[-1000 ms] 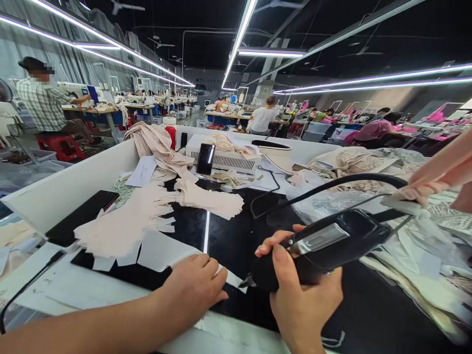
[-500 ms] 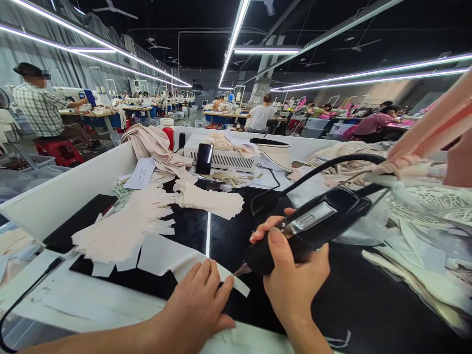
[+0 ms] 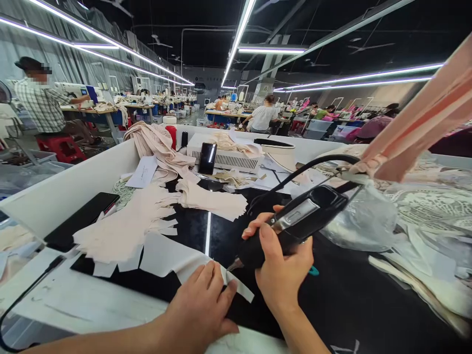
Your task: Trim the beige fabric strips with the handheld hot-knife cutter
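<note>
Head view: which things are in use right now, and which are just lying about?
In use: left hand flat on white strip; right hand gripping black corded tool, tip at the strip.
Lying about: cut-piece pile, flat phone, white box, clear bag.

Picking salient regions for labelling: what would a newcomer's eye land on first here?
Front and centre, the right hand clutches a black corded tool, its tip down at a white strip that the left hand presses flat on the black table. Left of them lies a heap of beige cut pieces. Pink fabric hangs in at the upper right.
</note>
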Demonstrator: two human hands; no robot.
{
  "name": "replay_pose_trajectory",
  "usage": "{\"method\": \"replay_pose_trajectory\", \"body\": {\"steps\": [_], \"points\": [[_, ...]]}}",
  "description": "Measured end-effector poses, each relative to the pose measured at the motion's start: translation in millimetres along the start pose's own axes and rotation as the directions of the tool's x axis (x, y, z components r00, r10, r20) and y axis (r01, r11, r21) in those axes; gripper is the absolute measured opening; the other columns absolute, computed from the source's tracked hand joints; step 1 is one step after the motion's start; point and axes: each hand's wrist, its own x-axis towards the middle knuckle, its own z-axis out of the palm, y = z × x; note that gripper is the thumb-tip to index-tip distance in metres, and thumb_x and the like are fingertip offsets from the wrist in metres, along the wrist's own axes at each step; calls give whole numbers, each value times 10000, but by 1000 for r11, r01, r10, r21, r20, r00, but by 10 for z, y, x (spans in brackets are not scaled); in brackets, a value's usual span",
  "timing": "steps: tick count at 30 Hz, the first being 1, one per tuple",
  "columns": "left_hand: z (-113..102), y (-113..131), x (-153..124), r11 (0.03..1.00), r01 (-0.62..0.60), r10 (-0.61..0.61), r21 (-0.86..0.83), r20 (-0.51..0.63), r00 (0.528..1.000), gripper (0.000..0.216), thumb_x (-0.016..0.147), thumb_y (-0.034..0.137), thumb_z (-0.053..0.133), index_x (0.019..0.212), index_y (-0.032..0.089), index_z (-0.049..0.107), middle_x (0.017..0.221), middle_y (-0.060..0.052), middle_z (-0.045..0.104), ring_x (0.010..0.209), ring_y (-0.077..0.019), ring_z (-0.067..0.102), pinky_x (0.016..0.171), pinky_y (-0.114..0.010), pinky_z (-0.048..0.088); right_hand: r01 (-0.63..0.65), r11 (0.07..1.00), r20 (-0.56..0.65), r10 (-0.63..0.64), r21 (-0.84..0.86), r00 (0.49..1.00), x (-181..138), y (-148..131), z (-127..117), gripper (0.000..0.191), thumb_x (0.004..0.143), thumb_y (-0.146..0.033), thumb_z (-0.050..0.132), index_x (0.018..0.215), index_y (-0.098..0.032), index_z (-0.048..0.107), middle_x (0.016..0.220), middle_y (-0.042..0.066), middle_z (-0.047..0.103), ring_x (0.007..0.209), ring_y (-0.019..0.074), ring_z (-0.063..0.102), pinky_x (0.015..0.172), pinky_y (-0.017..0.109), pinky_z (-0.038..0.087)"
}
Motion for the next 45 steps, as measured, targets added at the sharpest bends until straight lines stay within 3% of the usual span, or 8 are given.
{"method": "replay_pose_trajectory", "body": {"steps": [6,11,17,27,39,45], "points": [[5,-34,-7,999,-17,17,-39,3,1000,795,875,780,701,1370,163,629,1295,-191,721,1200,-326,704,989,-394,575,-2,1000,22,2,-2,1000,2,57,42,337,817,-311,836,1052,-245,604,768,-53,696,589,134,638,575,291,567],[-147,-176,-1,986,-45,38,-158,-47,998,684,877,692,775,1332,201,633,1292,-140,724,1198,-295,699,1066,-412,553,-16,999,-19,15,-47,1000,-17,30,47,349,803,-328,840,1048,-241,608,767,-50,697,582,137,640,580,307,576],[-301,-231,-59,981,36,-56,-191,-99,994,655,864,597,848,1341,207,624,1261,-86,747,1134,-278,714,1016,-370,576,3,998,-18,-4,-62,1000,-98,-44,30,346,807,-309,854,1055,-243,622,781,-51,710,582,128,645,600,300,580],[-197,-178,-153,989,55,-54,-139,7,999,628,917,665,754,1342,221,627,1348,-106,706,1244,-314,669,1061,-417,547,-5,998,-35,3,-58,999,-123,-104,49,395,786,-323,877,1083,-229,632,757,-51,706,558,133,643,577,304,579],[-166,-166,-131,991,47,-56,-126,-68,996,643,864,677,804,1274,203,654,1316,-101,722,1204,-309,691,1071,-399,534,-22,1000,-6,22,-10,1000,-66,-16,130,409,802,-374,878,1090,-238,622,765,-55,701,572,133,643,600,315,579],[-127,-158,-140,991,36,-39,-128,-17,999,637,915,683,742,1311,195,634,1348,-119,696,1222,-312,670,1076,-414,526,-20,1000,4,20,-4,1000,-56,2,142,380,822,-342,868,1093,-234,625,783,-49,707,579,132,647,599,309,578]]}}
